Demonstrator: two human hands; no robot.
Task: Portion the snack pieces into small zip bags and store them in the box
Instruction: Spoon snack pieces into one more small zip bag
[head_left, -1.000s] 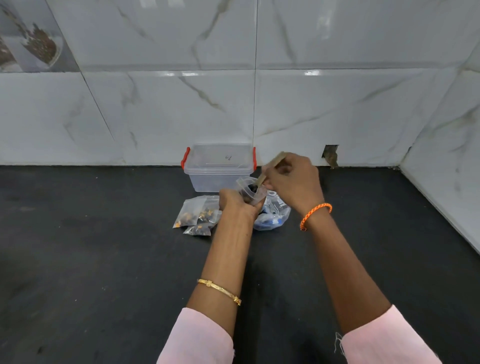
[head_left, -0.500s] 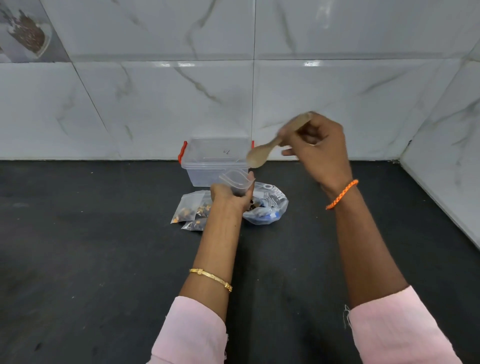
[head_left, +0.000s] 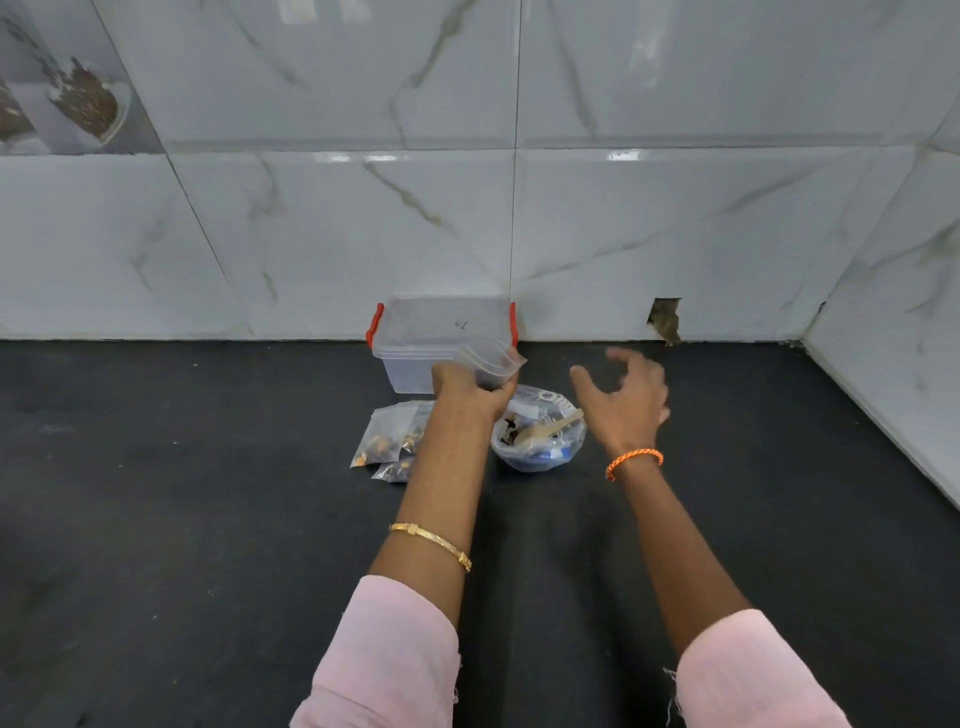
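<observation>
The left hand (head_left: 470, 387) was curled round a small zip bag (head_left: 491, 361), gripping it from below with the open mouth of the bag turned upward. The bag was held in the air in front of the clear box (head_left: 441, 340), and from where I stood its top edge overlapped the box's front wall; whether they touched I could not tell. What was inside the held bag was too blurred to make out.

The right hand (head_left: 626, 402) held nothing. Its fingers were spread and loosely bent, palm facing left, hovering above and just to the right of the big snack bag (head_left: 537, 439). That bag lay open on the black counter (head_left: 208, 519), with dark snack pieces (head_left: 511, 431) and a wooden spoon (head_left: 550, 428) resting inside it, the handle pointing toward the right hand but apart from it.

The box, with red latches on both ends, stood against the marble-tiled wall (head_left: 675, 234). Just left of the left forearm, several filled small bags (head_left: 387, 439) lay flat on the counter, overlapping one another, near the box's front.

The counter ran wide and dark to the left and toward me. On the right the side wall closed in at the corner, well apart from the right hand.
</observation>
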